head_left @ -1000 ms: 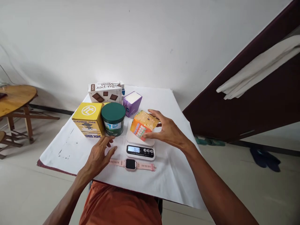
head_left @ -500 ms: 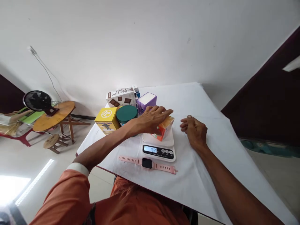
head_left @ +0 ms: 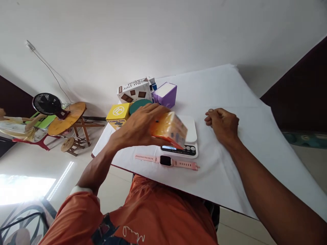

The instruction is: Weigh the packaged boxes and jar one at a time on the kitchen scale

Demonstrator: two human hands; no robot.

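Observation:
My left hand [head_left: 139, 126] grips an orange box [head_left: 170, 128] and holds it in the air just above and in front of the white kitchen scale [head_left: 187, 144]. The box is blurred by motion. The scale's pan is bare and its display is lit. My right hand [head_left: 223, 123] rests on the white tablecloth [head_left: 242, 102] to the right of the scale, fingers curled in, holding nothing. A pink smartwatch [head_left: 166, 160] lies flat in front of the scale.
Behind the scale stand a yellow box [head_left: 118, 114], a green-lidded tub [head_left: 138, 103], a chocolate biscuit box [head_left: 133, 91] and a purple box [head_left: 166, 94]. To the left are a round wooden table [head_left: 67, 118] with a black fan [head_left: 47, 103], and a stool [head_left: 68, 145].
My right hand let go of the orange box and settled on the cloth. My left hand took the box and lifted it off the scale towards me. The view swung left.

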